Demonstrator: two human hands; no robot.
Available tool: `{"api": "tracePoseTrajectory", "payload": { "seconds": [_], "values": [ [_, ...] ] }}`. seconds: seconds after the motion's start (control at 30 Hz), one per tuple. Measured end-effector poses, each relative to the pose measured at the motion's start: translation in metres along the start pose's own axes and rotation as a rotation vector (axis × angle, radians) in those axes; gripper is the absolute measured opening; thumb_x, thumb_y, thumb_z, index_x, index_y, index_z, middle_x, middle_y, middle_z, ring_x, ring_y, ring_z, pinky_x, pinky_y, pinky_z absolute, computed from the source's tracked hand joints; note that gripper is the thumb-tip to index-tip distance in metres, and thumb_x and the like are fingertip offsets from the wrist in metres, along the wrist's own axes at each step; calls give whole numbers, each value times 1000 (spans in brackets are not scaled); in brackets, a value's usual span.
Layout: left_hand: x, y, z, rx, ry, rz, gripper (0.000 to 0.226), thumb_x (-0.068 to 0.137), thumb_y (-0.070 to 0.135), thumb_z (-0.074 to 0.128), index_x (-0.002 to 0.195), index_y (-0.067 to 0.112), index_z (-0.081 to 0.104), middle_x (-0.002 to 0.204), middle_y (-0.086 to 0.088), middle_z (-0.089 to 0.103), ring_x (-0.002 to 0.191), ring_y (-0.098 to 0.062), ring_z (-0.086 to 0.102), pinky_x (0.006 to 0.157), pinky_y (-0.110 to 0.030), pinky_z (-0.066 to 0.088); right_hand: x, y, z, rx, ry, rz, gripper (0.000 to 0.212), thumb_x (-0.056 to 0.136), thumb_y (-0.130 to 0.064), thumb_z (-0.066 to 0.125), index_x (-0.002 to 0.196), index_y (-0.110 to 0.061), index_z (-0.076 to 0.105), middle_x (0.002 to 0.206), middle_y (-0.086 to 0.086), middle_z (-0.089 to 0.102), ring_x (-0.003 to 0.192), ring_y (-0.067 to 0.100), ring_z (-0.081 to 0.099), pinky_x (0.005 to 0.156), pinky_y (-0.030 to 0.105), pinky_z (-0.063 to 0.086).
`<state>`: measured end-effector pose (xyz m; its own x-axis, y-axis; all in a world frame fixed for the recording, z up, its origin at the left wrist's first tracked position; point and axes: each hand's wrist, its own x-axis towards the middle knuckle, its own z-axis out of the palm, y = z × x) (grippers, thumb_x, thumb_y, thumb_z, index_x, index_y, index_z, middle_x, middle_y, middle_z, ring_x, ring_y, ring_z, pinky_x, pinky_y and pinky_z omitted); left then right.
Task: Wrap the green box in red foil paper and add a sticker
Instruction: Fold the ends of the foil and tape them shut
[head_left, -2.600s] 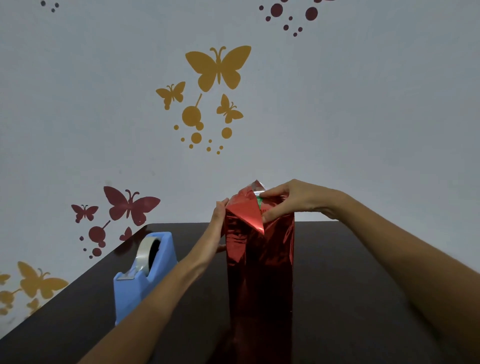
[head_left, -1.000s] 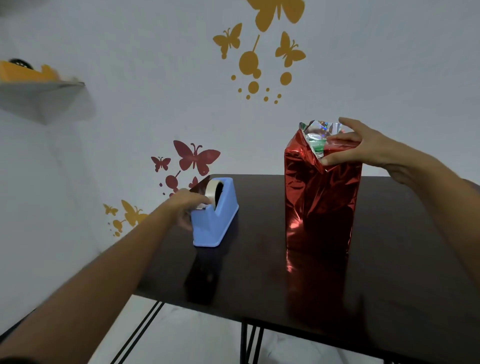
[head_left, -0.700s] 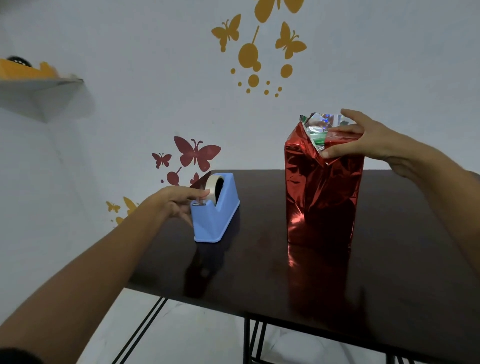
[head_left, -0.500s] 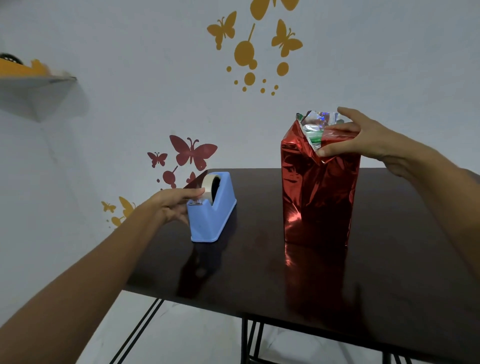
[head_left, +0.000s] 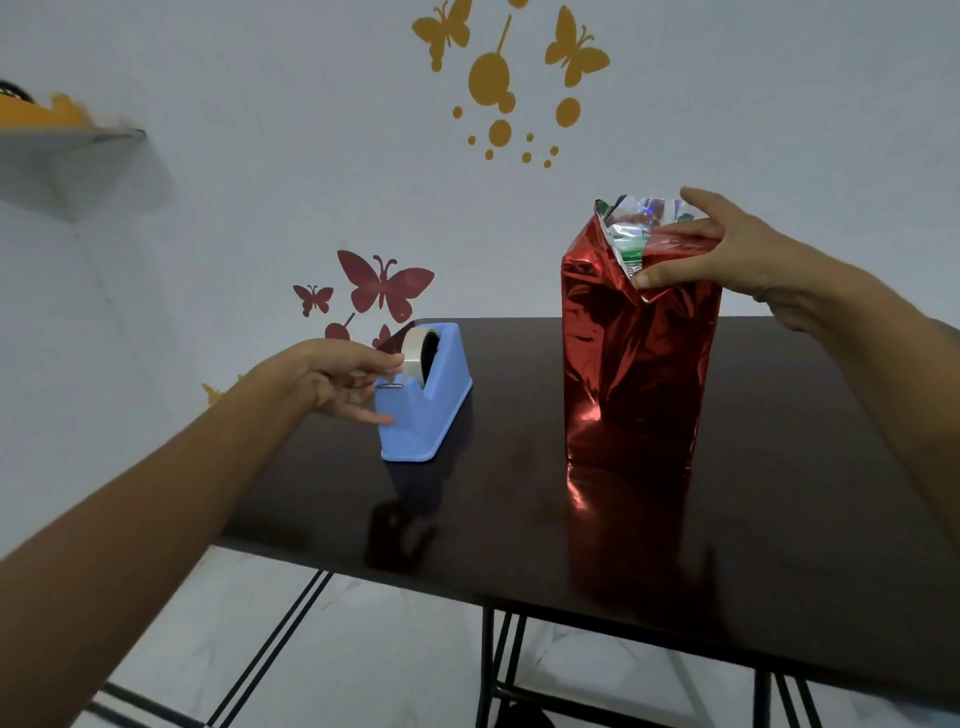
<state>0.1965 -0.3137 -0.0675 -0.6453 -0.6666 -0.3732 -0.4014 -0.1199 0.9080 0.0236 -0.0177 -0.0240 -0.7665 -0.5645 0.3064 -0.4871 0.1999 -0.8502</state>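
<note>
Two hands are busy with two jobs. The green box (head_left: 631, 255) stands tall on the dark table (head_left: 810, 467), well to the right of the blue tape holder (head_left: 428, 415). Red foil (head_left: 639, 374) covers its sides, but the top is not shut yet, and a bit of green and the shiny silver inside of the foil show there. The right hand (head_left: 727, 249) grips the top, with the thumb pressing the front flap flat and the fingers bent over the back edge. The left hand (head_left: 340, 382) is at the tape holder, its first finger stretched out to the tape (head_left: 414, 356) and its other fingers loosely bent. I cannot tell if it has pinched the loose end yet. The step looks like getting tape to close the top fold. Next, the left hand would need to pull out a strip, tear it on the teeth and bring it over, while the right hand keeps the flap down. A little while back both hands were folding the top of the foil. Now the left hand has gone to the tape, and the right has stayed.
</note>
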Motion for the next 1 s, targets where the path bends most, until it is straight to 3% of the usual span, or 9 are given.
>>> {"api": "tracePoseTrajectory", "payload": {
  "seconds": [0.1, 0.27, 0.33, 0.47, 0.63, 0.77, 1.0],
  "values": [
    [0, -5, 3, -57, 2, 10, 10, 84, 10, 67, 89, 6, 60, 94, -8, 55, 80, -16, 54, 79, -63, 47, -2, 0, -1, -12, -4, 4, 103, 66, -20, 81, 149, -23, 19, 137, -8, 49, 113, 11, 45, 93, 24, 33],
    [3, -14, 3, -172, -31, 44, 6, 89, 10, 61, 86, 5, 60, 92, -8, 55, 79, -19, 56, 53, -57, 50, -3, -2, 0, 3, 3, 9, 102, 68, -19, 80, 149, -23, 19, 137, -9, 48, 112, 10, 44, 91, 24, 32],
    [6, -17, 2, -201, -45, 77, 8, 90, 11, 61, 87, 4, 61, 93, -8, 57, 83, -20, 58, 53, -57, 50, -3, -1, 1, 2, 7, 8, 102, 68, -20, 80, 149, -23, 18, 139, -8, 48, 112, 10, 44, 90, 24, 33],
    [9, -22, 0, -255, -60, 160, 11, 88, 16, 63, 89, 4, 64, 89, -7, 56, 85, -19, 58, 56, -61, 52, -4, -1, 2, 16, 22, 17, 97, 73, -20, 77, 149, -25, 18, 140, -11, 45, 108, 7, 39, 64, 14, 29],
    [3, -39, 0, -290, -61, 288, 14, 87, 20, 64, 86, 6, 65, 81, -3, 60, 77, -13, 58, 64, -55, 55, -4, 0, 2, 29, 44, 10, 95, 74, -19, 76, 149, -25, 18, 140, -11, 46, 107, 6, 38, 60, 13, 26],
    [3, -56, 3, -289, -1, 342, 15, 84, 17, 67, 86, 2, 67, 90, -7, 62, 87, -16, 59, 66, -49, 58, -2, 2, 1, 29, 46, 4, 95, 74, -20, 76, 149, -26, 18, 140, -12, 46, 107, 7, 38, 59, 14, 26],
    [9, -81, 19, -320, 170, 376, 19, 82, 17, 70, 88, -1, 68, 87, -5, 62, 86, -17, 61, 65, -43, 59, 0, 5, 1, 28, 52, -3, 93, 75, -21, 75, 149, -26, 18, 140, -11, 46, 108, 8, 37, 59, 15, 25]
  ]
}}
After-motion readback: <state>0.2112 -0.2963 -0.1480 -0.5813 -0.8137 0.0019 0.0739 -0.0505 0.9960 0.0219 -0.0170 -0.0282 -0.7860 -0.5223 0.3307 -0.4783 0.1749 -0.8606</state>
